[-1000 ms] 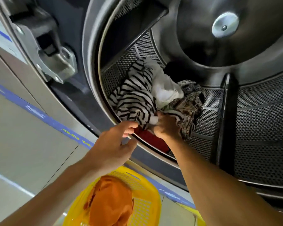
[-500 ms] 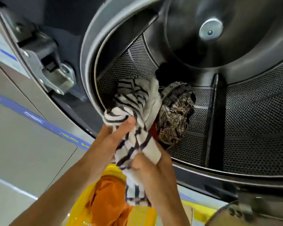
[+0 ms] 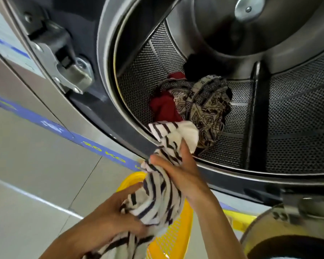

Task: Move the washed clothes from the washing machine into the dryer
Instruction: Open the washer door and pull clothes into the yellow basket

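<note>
Both hands (image 3: pixel 183 176) round striped garment (image 3: pixel 157 195), near "20 KG" stripe (image 3: pixel 105 152)

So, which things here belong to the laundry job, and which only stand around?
Job:
striped garment, gripped by left hand and right hand
patterned cloth, in drum
red garment, in drum
yellow basket

Around:
door latch
blue stripe

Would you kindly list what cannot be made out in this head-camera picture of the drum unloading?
- Contents of the yellow plastic basket, head view: hidden behind the black-and-white striped garment and both hands.
- Left hand fingertips: buried in the striped cloth.
- Dark item at the drum's back: too shadowed to identify.
- Red garment: partly covered by the patterned beige cloth.
- The dryer: not identifiable.
</note>
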Demonstrator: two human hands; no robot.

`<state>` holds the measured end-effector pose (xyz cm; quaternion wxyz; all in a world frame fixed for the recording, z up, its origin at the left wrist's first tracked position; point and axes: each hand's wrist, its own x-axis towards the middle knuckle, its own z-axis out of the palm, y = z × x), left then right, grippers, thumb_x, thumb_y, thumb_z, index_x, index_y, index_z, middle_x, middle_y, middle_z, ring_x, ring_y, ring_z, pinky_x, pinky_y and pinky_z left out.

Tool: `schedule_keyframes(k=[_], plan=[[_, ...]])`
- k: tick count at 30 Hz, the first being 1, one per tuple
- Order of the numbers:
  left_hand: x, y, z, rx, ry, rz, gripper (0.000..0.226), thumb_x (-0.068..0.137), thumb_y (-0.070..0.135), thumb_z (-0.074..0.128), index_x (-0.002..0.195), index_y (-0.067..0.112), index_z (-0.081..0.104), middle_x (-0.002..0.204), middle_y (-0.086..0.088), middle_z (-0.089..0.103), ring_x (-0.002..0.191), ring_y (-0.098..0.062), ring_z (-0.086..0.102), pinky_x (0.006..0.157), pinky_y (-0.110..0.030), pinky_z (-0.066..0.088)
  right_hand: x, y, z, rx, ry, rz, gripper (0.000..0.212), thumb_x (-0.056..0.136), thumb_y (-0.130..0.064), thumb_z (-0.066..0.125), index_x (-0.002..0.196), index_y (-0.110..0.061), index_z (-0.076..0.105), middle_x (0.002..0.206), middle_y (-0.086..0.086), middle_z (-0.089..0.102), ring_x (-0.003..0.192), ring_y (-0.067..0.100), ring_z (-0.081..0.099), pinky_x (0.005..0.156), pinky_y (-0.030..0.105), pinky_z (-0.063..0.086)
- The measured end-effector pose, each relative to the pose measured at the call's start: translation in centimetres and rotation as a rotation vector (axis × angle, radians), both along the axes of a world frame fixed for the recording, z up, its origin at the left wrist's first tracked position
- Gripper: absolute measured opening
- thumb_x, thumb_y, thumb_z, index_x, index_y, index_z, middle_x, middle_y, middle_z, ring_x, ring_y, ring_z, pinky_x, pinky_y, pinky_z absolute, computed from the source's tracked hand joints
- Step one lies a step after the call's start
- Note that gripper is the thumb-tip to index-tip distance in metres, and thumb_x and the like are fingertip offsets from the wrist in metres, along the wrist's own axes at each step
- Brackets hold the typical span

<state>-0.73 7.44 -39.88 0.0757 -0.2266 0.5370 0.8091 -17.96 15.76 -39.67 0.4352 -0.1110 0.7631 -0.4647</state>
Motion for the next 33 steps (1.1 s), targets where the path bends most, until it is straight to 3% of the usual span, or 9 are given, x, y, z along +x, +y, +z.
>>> schedule_keyframes(k=[2,5,13,18,21,25,28,30,33], plan=[[0.4,0.9,-2.5,0.098,-0.119,0.153,0.062,0.05,0.001,0.075,0.107,0.024,0.074,0.1,-0.008,0.076,0.096,-0.022,0.071,0.082,-0.033,0.056,0.1,-0.1,-0.6,0.077,0.083,0.039,0.045,0.076,-0.015,0.08,0.114,-0.036,0.067,0.1,-0.016,0.076,0.094,0.0,0.07,0.089,0.026,0.053],[0.3,2.4,-6.6,-0.009,-0.393,0.355,0.046,0.048,0.01,0.078,0.092,0.025,0.076,0.086,0.0,0.078,0.086,-0.016,0.073,0.078,-0.03,0.055,1.1,1.7,-1.5,0.195,0.202,0.176,0.038,0.075,-0.009,0.066,0.101,-0.037,0.07,0.088,-0.02,0.074,0.086,-0.003,0.067,0.072,0.022,0.051],[-0.4,5.5,-11.8,-0.1,-0.79,0.16,0.012,0.082,0.015,0.071,0.088,0.014,0.06,0.105,-0.008,0.069,0.081,-0.018,0.054,0.063,-0.024,0.042,4.2,6.5,-8.4,0.479,0.565,0.637,0.043,0.066,-0.025,0.043,0.096,-0.021,0.074,0.106,0.003,0.068,0.107,0.03,0.063,0.081,0.038,0.054],[-4.0,1.8,-9.2,-0.413,-0.566,-0.003,0.048,0.076,0.016,0.063,0.12,0.031,0.056,0.105,0.009,0.061,0.091,-0.01,0.059,0.066,-0.014,0.048,-1.5,3.4,-2.3,0.142,0.802,0.146,0.025,0.08,-0.016,0.054,0.093,-0.024,0.074,0.1,-0.009,0.069,0.099,0.008,0.063,0.087,0.025,0.048],[-5.3,0.0,-7.1,-0.415,-0.471,0.002,0.057,0.075,0.032,0.061,0.131,0.036,0.053,0.128,0.009,0.061,0.107,-0.007,0.063,0.09,-0.031,0.053,-7.5,-1.1,-0.3,0.122,0.854,-0.014,0.023,0.085,-0.019,0.064,0.104,-0.026,0.074,0.104,-0.003,0.07,0.091,0.01,0.062,0.08,0.023,0.045],[-8.1,-1.5,-3.3,-0.361,-0.264,0.121,0.041,0.089,0.025,0.06,0.126,0.041,0.055,0.127,0.009,0.058,0.106,0.0,0.062,0.086,-0.032,0.056,-15.8,-5.8,-5.8,0.557,0.625,0.238,0.095,0.072,-0.06,0.073,0.151,-0.039,0.026,0.159,0.01,0.031,0.143,0.035,0.035,0.113,0.048,0.037],[-9.4,-2.4,-2.4,-0.331,-0.186,0.187,0.036,0.091,0.025,0.06,0.122,0.044,0.058,0.127,0.021,0.055,0.112,0.003,0.058,0.097,-0.038,0.052,-18.4,-5.9,-10.9,0.842,0.524,0.527,0.137,0.045,-0.085,0.07,0.15,-0.048,-0.011,0.165,0.013,-0.01,0.15,0.046,0.001,0.118,0.062,0.019],[-9.5,-2.7,-2.6,-0.327,-0.157,0.207,0.034,0.09,0.028,0.061,0.118,0.047,0.059,0.124,0.025,0.057,0.112,0.005,0.058,0.097,-0.038,0.052,-18.5,-5.2,-12.6,0.997,0.664,0.618,0.113,0.06,-0.069,0.075,0.147,-0.053,0.004,0.161,0.025,-0.009,0.146,0.053,0.007,0.113,0.065,0.028],[-9.1,-2.7,-3.5,-0.327,-0.169,0.224,0.031,0.091,0.029,0.06,0.113,0.05,0.06,0.122,0.025,0.059,0.112,0.004,0.059,0.097,-0.039,0.052,-18.1,-3.9,-14.1,1.011,1.048,0.585,0.045,0.085,-0.032,0.062,0.13,-0.035,0.053,0.148,0.021,0.033,0.132,0.043,0.036,0.104,0.056,0.042]])
